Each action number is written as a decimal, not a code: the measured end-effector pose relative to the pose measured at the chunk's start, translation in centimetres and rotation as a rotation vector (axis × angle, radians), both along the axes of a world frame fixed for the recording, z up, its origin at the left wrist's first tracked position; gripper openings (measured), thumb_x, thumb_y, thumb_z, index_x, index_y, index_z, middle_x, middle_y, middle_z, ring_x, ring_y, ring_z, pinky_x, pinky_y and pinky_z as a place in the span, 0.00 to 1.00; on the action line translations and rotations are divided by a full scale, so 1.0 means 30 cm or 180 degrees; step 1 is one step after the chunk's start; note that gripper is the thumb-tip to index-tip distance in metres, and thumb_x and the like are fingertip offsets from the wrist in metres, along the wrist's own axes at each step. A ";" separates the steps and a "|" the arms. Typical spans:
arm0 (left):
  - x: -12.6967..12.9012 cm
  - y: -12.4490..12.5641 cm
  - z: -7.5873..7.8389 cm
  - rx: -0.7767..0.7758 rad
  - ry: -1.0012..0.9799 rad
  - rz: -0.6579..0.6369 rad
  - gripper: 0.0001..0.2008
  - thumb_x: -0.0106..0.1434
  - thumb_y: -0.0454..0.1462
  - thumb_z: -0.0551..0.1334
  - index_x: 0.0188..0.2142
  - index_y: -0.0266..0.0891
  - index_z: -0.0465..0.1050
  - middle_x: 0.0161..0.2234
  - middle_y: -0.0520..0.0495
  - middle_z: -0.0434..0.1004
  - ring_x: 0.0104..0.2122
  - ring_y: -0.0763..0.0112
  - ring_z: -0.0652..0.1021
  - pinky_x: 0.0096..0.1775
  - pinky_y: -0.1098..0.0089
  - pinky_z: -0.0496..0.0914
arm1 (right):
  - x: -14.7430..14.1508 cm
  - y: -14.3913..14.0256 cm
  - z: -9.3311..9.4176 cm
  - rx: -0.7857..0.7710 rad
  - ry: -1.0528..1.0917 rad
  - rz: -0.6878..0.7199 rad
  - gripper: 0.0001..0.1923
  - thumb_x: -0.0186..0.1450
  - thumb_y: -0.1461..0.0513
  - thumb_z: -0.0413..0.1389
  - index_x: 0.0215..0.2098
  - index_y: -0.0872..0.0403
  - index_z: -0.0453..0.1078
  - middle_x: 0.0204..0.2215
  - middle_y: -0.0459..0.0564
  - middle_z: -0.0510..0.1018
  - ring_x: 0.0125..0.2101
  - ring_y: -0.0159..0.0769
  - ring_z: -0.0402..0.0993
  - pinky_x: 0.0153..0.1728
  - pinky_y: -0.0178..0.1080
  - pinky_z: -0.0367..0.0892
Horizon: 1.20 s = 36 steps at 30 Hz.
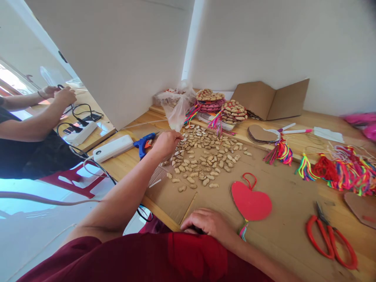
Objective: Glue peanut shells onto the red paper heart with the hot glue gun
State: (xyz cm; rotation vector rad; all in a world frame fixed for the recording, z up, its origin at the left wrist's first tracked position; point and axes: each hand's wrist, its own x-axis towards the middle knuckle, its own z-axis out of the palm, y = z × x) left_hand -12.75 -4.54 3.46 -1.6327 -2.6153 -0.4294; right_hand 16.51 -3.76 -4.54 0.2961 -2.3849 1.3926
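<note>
My left hand reaches out to the far left edge of a pile of peanut shells spread on a cardboard sheet. Its fingers are bunched at the shells, and whether they hold one is hidden. My right hand rests curled at the near table edge, with nothing visible in it. Just to its right lies a red heart cutout with a loop and a coloured tassel. A blue glue gun lies left of my left hand.
Red scissors lie at the right. Bright tassels, cardboard hearts, peanut-covered pieces, a plastic bag and folded cardboard sit further back. Another person's hands work beyond a white divider, by a power strip.
</note>
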 end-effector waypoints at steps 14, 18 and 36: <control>-0.012 0.075 -0.030 -0.0255 0.0035 0.0055 0.14 0.62 0.31 0.57 0.40 0.40 0.81 0.40 0.44 0.81 0.43 0.63 0.78 0.49 0.69 0.70 | 0.005 0.007 -0.011 0.0091 -0.0296 0.0137 0.06 0.67 0.59 0.59 0.39 0.51 0.76 0.30 0.45 0.80 0.30 0.33 0.74 0.36 0.32 0.65; -0.015 0.072 -0.042 -0.0106 0.0007 0.0154 0.13 0.62 0.31 0.55 0.39 0.38 0.80 0.41 0.41 0.80 0.44 0.60 0.77 0.49 0.67 0.70 | 0.005 0.006 -0.011 0.0159 -0.0369 0.0127 0.06 0.67 0.59 0.60 0.39 0.52 0.77 0.29 0.45 0.79 0.30 0.32 0.73 0.36 0.32 0.64; 0.189 0.101 0.012 -0.0411 -0.0312 -0.0593 0.14 0.59 0.27 0.54 0.38 0.37 0.78 0.39 0.43 0.81 0.42 0.62 0.78 0.47 0.67 0.71 | 0.009 0.007 0.035 0.0337 -0.0943 0.0256 0.07 0.69 0.59 0.58 0.42 0.52 0.77 0.36 0.46 0.82 0.37 0.33 0.76 0.42 0.32 0.66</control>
